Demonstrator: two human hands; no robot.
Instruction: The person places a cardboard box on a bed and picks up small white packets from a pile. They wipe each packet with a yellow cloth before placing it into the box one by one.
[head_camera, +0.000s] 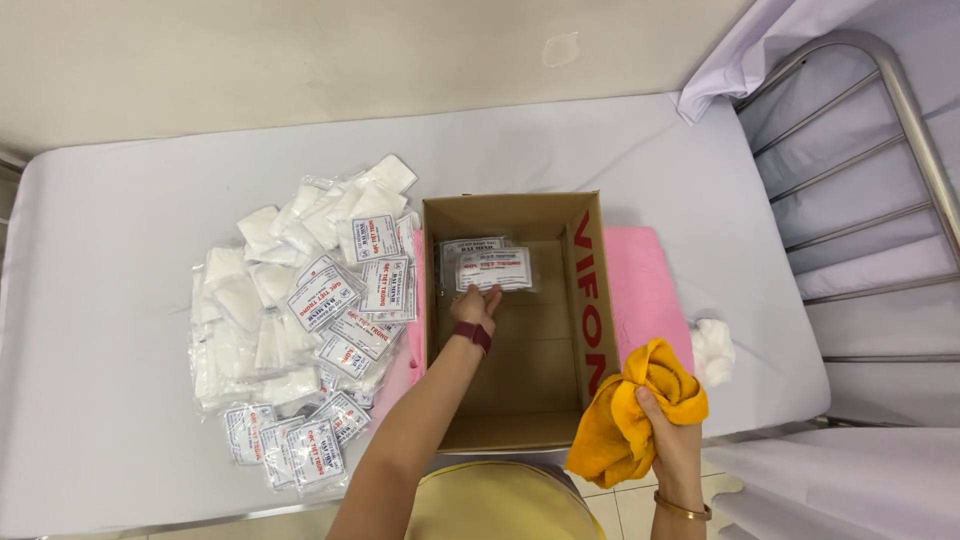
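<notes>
Two packets (487, 268) are pressed flat inside one cardboard box (592, 300) by the left hand (477, 307). One yellow cloth (635, 410) is clutched tightly in the right hand (672, 432).

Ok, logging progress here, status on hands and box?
Left hand inside cardboard box, on white packet. Right hand gripping yellow cloth. Nothing blocking.
</notes>
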